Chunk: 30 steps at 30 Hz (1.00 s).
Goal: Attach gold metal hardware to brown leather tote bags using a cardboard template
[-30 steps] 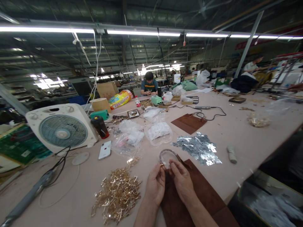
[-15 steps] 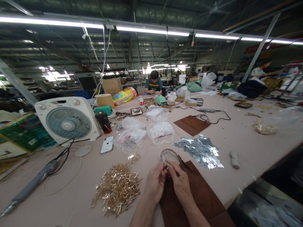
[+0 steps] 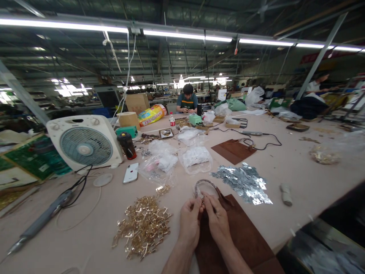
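Note:
A brown bag panel point(image 3: 242, 232) lies at the table's near edge, with a curved handle point(image 3: 205, 182) in clear wrapping rising from its top. Over the panel's upper left part, my left hand point(image 3: 190, 219) is closed, its thumb and fingers pinching the near end of the handle. My right hand point(image 3: 217, 217) is closed at the same spot, fingertips against those of the left. A tiny shiny bit shows between the fingertips; its shape is too small to tell. To the left of my hands is a heap of gold metal fittings point(image 3: 144, 228).
Flat silver metal plates point(image 3: 242, 182) lie in a pile beyond the panel. Plastic bags point(image 3: 195, 160), a phone point(image 3: 130, 173), a tumbler point(image 3: 127, 145), a fan point(image 3: 85, 144) and an electric screwdriver point(image 3: 42, 219) are on the table point(image 3: 91, 243). A person point(image 3: 187, 101) sits across it.
The view has shifted slightly, so most things sit a little further right. My hands stay at the handle's end, with only small finger movement.

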Available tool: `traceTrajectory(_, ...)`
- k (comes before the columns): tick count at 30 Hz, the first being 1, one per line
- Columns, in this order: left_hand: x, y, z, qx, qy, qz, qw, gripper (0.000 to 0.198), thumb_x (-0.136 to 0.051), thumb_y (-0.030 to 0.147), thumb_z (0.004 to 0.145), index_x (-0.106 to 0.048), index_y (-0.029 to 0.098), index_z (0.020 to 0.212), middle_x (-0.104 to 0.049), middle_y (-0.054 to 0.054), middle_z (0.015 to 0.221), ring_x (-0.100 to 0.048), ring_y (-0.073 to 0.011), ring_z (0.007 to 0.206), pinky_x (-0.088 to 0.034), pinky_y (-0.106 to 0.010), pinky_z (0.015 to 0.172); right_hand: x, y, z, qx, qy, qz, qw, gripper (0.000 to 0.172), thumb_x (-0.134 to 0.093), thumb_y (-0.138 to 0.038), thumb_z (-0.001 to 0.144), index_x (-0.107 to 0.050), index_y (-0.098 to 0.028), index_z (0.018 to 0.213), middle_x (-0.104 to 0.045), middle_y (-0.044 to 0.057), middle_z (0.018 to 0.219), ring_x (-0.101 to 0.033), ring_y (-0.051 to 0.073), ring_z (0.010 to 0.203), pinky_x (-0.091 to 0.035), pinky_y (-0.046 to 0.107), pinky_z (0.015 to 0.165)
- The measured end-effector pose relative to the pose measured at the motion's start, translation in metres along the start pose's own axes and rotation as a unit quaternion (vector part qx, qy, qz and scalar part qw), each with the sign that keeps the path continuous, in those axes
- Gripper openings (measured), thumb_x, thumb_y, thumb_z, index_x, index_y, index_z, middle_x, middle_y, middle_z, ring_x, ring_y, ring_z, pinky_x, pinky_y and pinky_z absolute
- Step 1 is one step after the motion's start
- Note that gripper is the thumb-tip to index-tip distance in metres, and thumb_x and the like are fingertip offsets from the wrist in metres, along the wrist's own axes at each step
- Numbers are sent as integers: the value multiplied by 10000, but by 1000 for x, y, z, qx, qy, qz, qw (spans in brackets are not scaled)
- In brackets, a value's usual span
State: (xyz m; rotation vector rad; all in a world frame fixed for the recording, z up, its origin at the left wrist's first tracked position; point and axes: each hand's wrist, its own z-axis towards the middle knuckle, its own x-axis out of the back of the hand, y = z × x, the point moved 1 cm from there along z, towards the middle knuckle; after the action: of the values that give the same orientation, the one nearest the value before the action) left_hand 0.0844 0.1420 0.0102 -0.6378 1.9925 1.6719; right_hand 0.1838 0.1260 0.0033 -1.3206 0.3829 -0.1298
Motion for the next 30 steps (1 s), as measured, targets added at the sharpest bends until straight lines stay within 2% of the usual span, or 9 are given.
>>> traceTrajectory(3, -3, -1, 0, -23, -17, 29, 999, 463, -898, 534, 741, -644, 148, 702, -618, 23, 639, -546, -95, 602, -478, -203, 601, 4, 7, 2, -48, 4, 50, 998, 491, -749, -630, 888, -801, -268, 1215, -767, 61, 1137, -667, 280, 1060, -526, 354, 942)
traceTrajectory(6, -4, -3, 0, -55, -21, 91, 994, 436, -875, 536, 767, -659, 158, 735, -642, 8, 657, -581, -126, 636, -492, -231, 640, 8, 16, 5, -106, 37, 120, 986, 550, -748, -670, 869, -807, -233, 1198, -788, 66, 1040, -694, 272, 962, -556, 354, 840)
traceTrajectory(10, -5, -4, -3, -125, -36, 181, 975, 348, -838, 487, 825, -694, 172, 796, -690, -29, 743, -646, -172, 729, -530, -262, 720, 10, 18, 8, -133, 84, 189, 969, 517, -882, -612, 757, -843, -204, 1073, -793, 72, 1021, -698, 261, 941, -568, 336, 828)
traceTrajectory(14, -4, -2, -4, -173, -32, 212, 961, 279, -825, 441, 847, -709, 191, 802, -693, -47, 827, -660, -191, 771, -547, -280, 751, 8, 11, 6, -133, 80, 218, 963, 446, -917, -545, 741, -852, -208, 1027, -791, 69, 984, -691, 240, 914, -575, 317, 813)
traceTrajectory(20, -3, 6, -6, -214, -19, 251, 944, 200, -846, 379, 831, -747, 212, 784, -682, -56, 880, -645, -203, 839, -540, -273, 781, 8, 8, 6, -126, 52, 178, 975, 471, -906, -566, 728, -854, -189, 1007, -780, 90, 951, -687, 271, 899, -585, 346, 780)
traceTrajectory(25, 0, 9, -7, -264, -35, 301, 916, 217, -774, 399, 889, -730, 204, 805, -681, -50, 877, -658, -200, 846, -546, -280, 771, 8, 10, 7, -99, 42, 109, 988, 512, -885, -590, 732, -842, -154, 998, -758, 82, 892, -670, 257, 850, -572, 328, 744)
traceTrajectory(30, 9, 6, -3, -226, -31, 315, 921, 272, -733, 446, 918, -700, 188, 839, -666, -13, 776, -655, -167, 711, -544, -269, 690, 8, 9, 5, -45, 14, 13, 999, 458, -817, -598, 817, -823, -148, 904, -694, 46, 759, -598, 199, 733, -509, 275, 670)
